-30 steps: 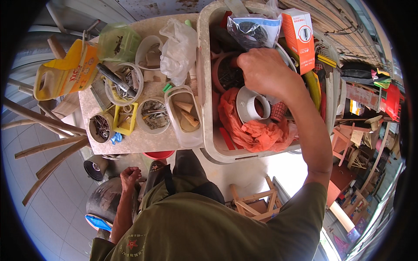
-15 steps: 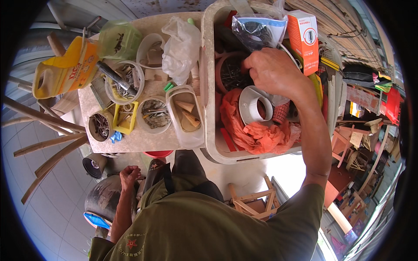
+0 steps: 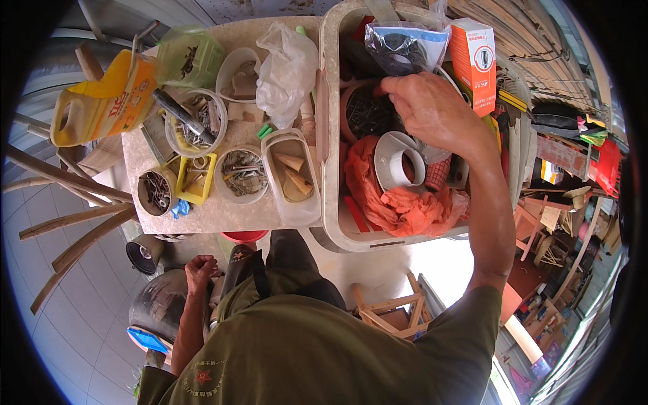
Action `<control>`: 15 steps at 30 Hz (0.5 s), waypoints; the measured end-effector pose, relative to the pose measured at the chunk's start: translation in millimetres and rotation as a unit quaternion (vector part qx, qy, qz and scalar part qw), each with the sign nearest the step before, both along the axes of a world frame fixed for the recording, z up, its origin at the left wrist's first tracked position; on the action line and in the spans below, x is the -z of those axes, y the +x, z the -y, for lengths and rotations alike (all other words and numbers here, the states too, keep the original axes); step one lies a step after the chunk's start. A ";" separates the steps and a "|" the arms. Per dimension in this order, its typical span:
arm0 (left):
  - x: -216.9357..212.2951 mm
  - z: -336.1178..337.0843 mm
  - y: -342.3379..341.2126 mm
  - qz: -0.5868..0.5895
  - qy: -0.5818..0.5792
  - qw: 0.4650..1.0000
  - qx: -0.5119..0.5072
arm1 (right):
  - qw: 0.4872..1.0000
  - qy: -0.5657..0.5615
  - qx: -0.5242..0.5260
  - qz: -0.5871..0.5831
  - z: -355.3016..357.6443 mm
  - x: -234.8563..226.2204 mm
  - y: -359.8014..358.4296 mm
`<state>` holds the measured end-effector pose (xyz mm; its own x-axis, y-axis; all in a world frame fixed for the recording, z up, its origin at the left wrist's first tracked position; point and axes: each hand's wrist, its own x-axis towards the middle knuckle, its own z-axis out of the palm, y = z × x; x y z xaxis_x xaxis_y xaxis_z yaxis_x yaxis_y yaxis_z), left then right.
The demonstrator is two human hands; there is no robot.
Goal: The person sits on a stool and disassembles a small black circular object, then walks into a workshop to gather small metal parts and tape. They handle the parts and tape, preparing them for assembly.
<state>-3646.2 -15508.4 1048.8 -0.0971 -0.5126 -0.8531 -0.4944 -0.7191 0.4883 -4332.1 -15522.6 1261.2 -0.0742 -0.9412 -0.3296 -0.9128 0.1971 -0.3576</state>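
Observation:
My right hand [image 3: 432, 111] is over the large plastic bin [image 3: 329, 135], its fingers bent together beside a round tub of nails [image 3: 368, 111]. The fingertips are partly hidden, so anything in them cannot be made out. Just beyond the hand lies a clear bag [image 3: 405, 47] with dark contents. Nearer me, a white plastic pipe fitting [image 3: 391, 162] rests on a crumpled orange plastic bag [image 3: 418, 212]. My left hand [image 3: 201, 271] hangs low by my side, away from the table, its fingers curled in. Whatever it may hold is hidden.
An orange and white box [image 3: 474, 64] stands in the bin's far right. On the table [image 3: 256, 219] to the left are several small hardware tubs, a clear tray [image 3: 291, 202] with wooden wedges, and a cut yellow jug [image 3: 108, 101]. A wooden frame [image 3: 395, 307] stands on the floor.
My right hand has shifted only slightly within the bin, and a little more of the nail tub shows. The whole view has moved a little. My left hand keeps its place.

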 end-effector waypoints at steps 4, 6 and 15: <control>-1.1 1.4 0.3 -0.005 -0.005 1.000 0.003 | 1.000 0.001 -0.006 -0.019 1.2 4.1 1.0; -2.5 2.7 -0.1 -0.003 -0.006 1.000 0.000 | 1.000 0.005 -0.003 -0.022 0.7 3.8 1.1; -4.6 -1.6 -1.3 0.003 -0.001 1.000 -0.015 | 0.999 0.003 -0.005 -0.042 4.9 3.8 5.2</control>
